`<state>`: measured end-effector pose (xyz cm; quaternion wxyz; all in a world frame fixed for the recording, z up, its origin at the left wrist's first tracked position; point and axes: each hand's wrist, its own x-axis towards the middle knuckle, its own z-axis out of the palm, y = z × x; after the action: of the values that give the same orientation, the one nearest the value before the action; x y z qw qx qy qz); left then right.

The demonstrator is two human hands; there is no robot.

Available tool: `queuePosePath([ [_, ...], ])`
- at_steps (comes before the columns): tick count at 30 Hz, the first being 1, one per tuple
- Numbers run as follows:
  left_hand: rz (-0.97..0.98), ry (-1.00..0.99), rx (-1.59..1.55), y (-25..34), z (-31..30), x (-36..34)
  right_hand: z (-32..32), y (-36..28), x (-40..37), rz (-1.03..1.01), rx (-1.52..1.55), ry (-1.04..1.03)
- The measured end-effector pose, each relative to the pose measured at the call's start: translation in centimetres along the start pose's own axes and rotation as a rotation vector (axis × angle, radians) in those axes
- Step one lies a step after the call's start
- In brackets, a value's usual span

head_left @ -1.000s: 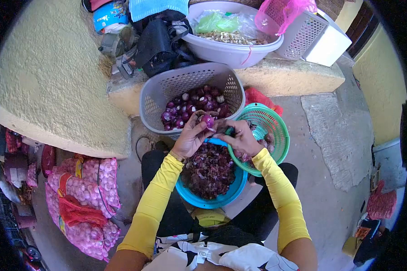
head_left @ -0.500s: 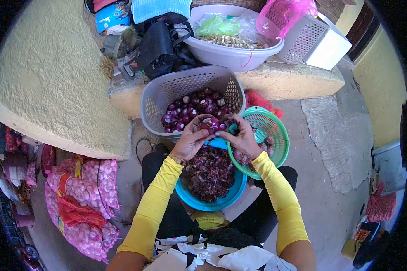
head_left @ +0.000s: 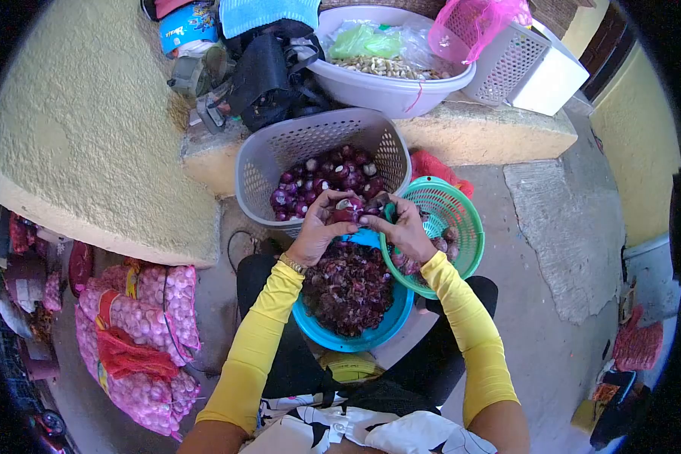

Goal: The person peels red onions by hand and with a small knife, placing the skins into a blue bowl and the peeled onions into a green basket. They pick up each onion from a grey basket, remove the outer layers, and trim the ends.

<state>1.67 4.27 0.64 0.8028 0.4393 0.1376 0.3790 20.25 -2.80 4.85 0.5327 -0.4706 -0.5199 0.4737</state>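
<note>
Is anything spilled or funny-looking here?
I see no big spill: the dark peelings lie in the blue basin. The floor looks a bit odd on the right side, where a rough, pale patch has a jagged edge.

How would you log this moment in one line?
left hand: holding red onion | right hand: at same onion, gripping green item | below: blue basin, onion skins | beyond: grey basket, more onions
</note>
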Motion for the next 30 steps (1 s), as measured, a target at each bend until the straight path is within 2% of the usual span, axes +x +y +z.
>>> queuePosePath([
  [2,-0.016,0.021,0.044,-0.2,-0.2,-0.1,0.0,-0.6,-0.1,0.136,-0.071,-0.031],
  [3,-0.018,0.018,0.032,-0.3,-0.3,0.0,-0.1,-0.3,0.0,0.136,-0.072,-0.032],
  [5,-0.019,0.015,0.021,-0.5,-0.4,0.1,-0.4,0.7,0.2,0.024,-0.039,-0.074],
  [9,-0.066,0.029,-0.083,-0.6,-0.3,0.0,-1.0,1.8,0.2,0.016,-0.127,-0.034],
  [11,-0.076,0.018,-0.105,-0.7,-0.3,0.0,-1.1,1.4,0.4,-0.190,-0.206,-0.072],
  [14,-0.104,0.041,-0.152,-0.5,-0.1,0.0,-1.0,1.5,0.5,-0.206,-0.253,-0.043],
  [19,-0.118,-0.049,-0.181,1.1,0.8,-0.2,-0.9,0.8,0.3,-0.088,-0.109,-0.037],
  [23,-0.148,-0.043,-0.155,1.1,0.3,-0.4,-0.8,0.3,0.1,-0.047,-0.053,-0.059],
  [24,-0.092,-0.026,-0.096,1.3,0.4,-0.4,-0.7,0.8,0.1,-0.049,-0.052,-0.060],
  [26,-0.036,-0.010,-0.037,1.7,0.6,-0.3,-0.4,2.4,0.2,-0.185,-0.084,0.227],
  [27,0.004,0.035,0.034,1.9,0.7,-0.3,-0.5,2.1,0.1,-0.185,-0.084,0.227],
  [29,0.046,0.081,0.106,1.9,0.3,-0.2,-1.2,1.3,-0.2,0.099,-0.009,0.108],
  [30,0.080,0.095,0.129,1.7,0.0,-0.1,-1.4,1.7,0.0,0.098,-0.009,0.108],
])
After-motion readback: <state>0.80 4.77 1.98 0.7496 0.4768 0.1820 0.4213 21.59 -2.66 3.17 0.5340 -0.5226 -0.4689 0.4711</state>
